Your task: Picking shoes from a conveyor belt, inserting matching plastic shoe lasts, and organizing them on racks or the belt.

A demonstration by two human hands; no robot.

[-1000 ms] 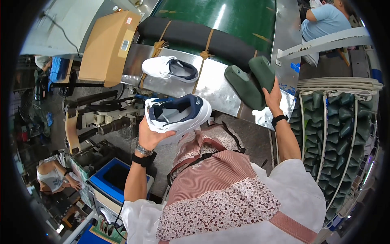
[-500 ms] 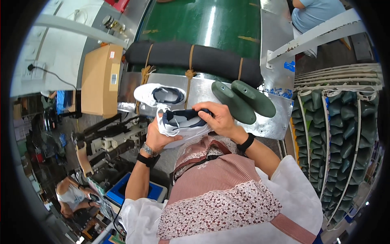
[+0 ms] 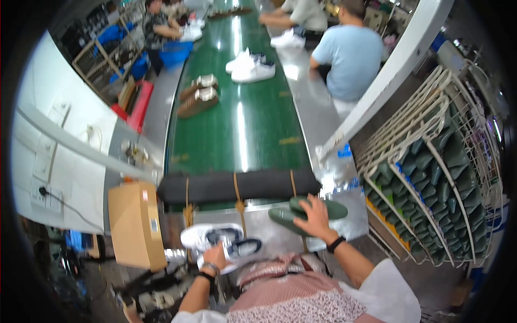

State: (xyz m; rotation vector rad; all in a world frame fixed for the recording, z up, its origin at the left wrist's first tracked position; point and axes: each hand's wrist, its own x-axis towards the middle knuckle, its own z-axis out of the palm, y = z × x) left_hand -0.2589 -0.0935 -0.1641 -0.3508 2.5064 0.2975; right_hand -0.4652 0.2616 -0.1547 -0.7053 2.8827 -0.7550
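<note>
A white sneaker with a dark blue lining (image 3: 245, 248) is gripped by my left hand (image 3: 214, 257) at its front, low over the near metal edge. Its mate, another white sneaker (image 3: 207, 235), lies just beyond it on the metal. To the right, my right hand (image 3: 316, 218) rests over a pair of dark green shoe lasts (image 3: 285, 220), its fingers spread across them. Motion blur softens the fingertips, and the hand covers part of both lasts.
A black roll tied with cords (image 3: 215, 187) crosses the green conveyor belt (image 3: 242, 140). Brown shoes (image 3: 198, 102) and white shoes (image 3: 253, 71) sit farther along it. A cardboard box (image 3: 134, 226) stands left, a rack of green lasts (image 3: 431, 188) right. Several people sit beside the belt.
My right hand has left the sneaker and moved right onto the green lasts. The left hand keeps the sneaker, now lower. The view has tilted up, showing more of the belt.
</note>
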